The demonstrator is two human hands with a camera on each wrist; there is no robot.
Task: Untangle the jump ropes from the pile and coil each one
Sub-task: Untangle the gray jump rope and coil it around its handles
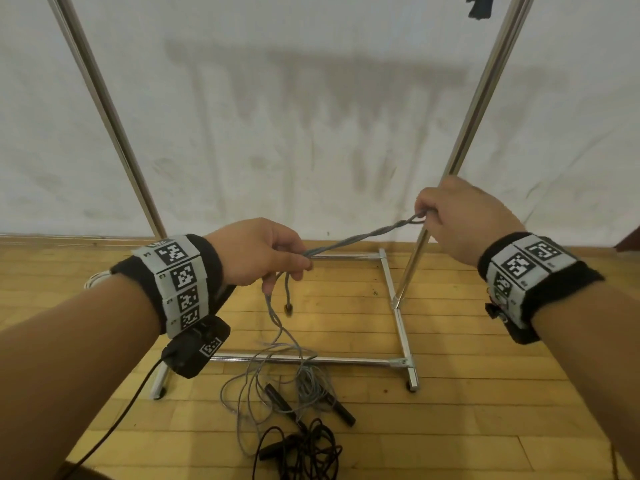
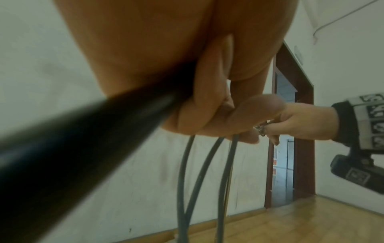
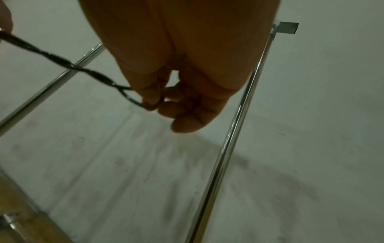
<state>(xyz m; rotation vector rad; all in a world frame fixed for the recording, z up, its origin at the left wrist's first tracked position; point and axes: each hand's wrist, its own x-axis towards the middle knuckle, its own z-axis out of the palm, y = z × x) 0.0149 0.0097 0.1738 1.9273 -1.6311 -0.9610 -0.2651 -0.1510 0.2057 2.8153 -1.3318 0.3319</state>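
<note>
A twisted length of grey jump rope (image 1: 363, 236) stretches between my two hands above the floor. My left hand (image 1: 277, 258) pinches its lower end, and grey strands (image 2: 207, 172) hang down from those fingers to a loose tangle (image 1: 277, 372) on the floor. A black handle (image 2: 83, 139) also runs through my left palm. My right hand (image 1: 450, 216) pinches the looped upper end of the grey rope (image 3: 129, 93). A black jump rope (image 1: 304, 448) with black handles lies tangled on the floor below.
A chrome garment rack stands against the white wall, its uprights (image 1: 481, 98) on either side and its base bars (image 1: 398, 306) on the wooden floor. A cable (image 1: 131, 400) trails from my left wrist camera. A brown door frame (image 2: 299, 131) shows at the right.
</note>
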